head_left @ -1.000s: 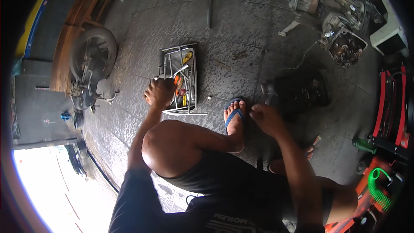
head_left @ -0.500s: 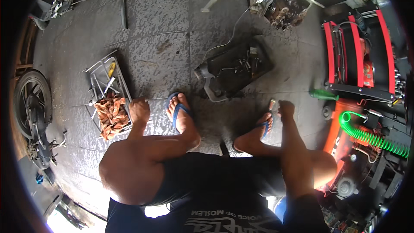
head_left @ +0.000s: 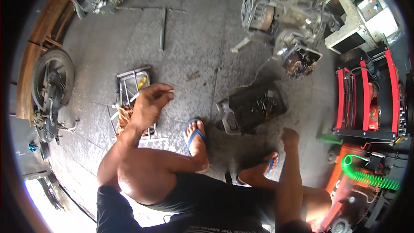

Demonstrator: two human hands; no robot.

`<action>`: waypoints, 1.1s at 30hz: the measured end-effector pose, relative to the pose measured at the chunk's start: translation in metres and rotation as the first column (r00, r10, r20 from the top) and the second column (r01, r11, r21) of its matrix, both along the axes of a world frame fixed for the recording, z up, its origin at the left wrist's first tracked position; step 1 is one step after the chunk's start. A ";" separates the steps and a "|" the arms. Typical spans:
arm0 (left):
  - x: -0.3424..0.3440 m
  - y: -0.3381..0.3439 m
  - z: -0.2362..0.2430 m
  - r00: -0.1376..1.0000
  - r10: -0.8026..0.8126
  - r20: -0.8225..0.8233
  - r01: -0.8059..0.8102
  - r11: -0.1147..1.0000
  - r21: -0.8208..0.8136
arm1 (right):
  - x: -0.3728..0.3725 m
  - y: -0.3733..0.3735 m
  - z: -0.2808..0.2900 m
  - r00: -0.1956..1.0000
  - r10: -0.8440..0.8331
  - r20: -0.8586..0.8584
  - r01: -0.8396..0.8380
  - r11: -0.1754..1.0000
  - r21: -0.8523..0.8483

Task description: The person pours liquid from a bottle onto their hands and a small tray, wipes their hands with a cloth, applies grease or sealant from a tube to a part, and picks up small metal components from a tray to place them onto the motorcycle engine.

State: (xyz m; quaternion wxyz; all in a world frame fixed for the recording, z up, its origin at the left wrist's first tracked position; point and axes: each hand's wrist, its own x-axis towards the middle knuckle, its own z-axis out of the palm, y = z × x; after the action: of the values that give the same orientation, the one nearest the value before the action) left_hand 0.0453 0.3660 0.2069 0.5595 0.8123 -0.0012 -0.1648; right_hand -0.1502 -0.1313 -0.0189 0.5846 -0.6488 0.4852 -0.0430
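left hand (head_left: 150,103): can't make out its grip | right hand (head_left: 290,138): curled, hold unreadable | orange cloth (head_left: 123,114): partly hidden

decent gap: floor (head_left: 185,105) between rack (head_left: 134,71) and pan (head_left: 243,103) | engine (head_left: 295,11) hogs far right | shelf (head_left: 341,99) blocks right | feet (head_left: 198,142) crowd near middle

Grey floor (head_left: 95,77) | metal rack (head_left: 133,71), left | black tray (head_left: 246,110), centre-right | metal bar (head_left: 162,30), farther off | green bottle (head_left: 331,139), right
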 end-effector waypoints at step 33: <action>-0.049 -0.184 0.108 0.739 -0.640 0.211 0.666 0.647 -0.370 | 0.012 0.166 0.304 0.589 -0.096 0.802 -0.116 0.973 0.201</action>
State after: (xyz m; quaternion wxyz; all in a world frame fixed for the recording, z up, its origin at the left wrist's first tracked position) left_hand -0.0037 0.1821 0.3153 0.6236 0.6205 -0.3461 -0.3260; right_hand -0.1386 0.0343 0.2854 0.8126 -0.4883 0.1652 -0.2719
